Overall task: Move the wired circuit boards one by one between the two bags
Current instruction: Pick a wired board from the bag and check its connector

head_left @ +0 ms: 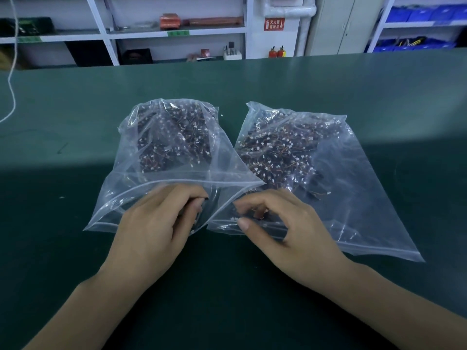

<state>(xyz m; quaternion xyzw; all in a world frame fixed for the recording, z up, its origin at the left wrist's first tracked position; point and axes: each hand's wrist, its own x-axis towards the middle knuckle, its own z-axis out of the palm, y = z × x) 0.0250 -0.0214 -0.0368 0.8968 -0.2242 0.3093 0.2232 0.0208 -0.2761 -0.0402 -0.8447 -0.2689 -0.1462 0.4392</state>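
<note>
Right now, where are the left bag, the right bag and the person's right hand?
left bag (141,195): head view, on the clear film of its near part.
right bag (353,188): head view, on the empty clear film at its right side.
right hand (285,223): head view, on the back of the hand.

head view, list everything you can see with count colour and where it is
left bag: 1, clear plastic, on the table left of centre, mouth toward the person
right bag: 1, clear plastic, on the table right of centre, lying flatter
wired circuit boards: too many to count, dark with white connectors and reddish wires, heaped inside both bags
table: 1, dark green, fills the foreground
white cord: 1, hanging at far left
shelving: white racks along the back wall
blue bins: several, shelves at upper right
fire extinguishers: 2, red, floor at the back
left hand: fingers curled at the left bag's mouth
right hand: fingers curled at the right bag's mouth
</note>
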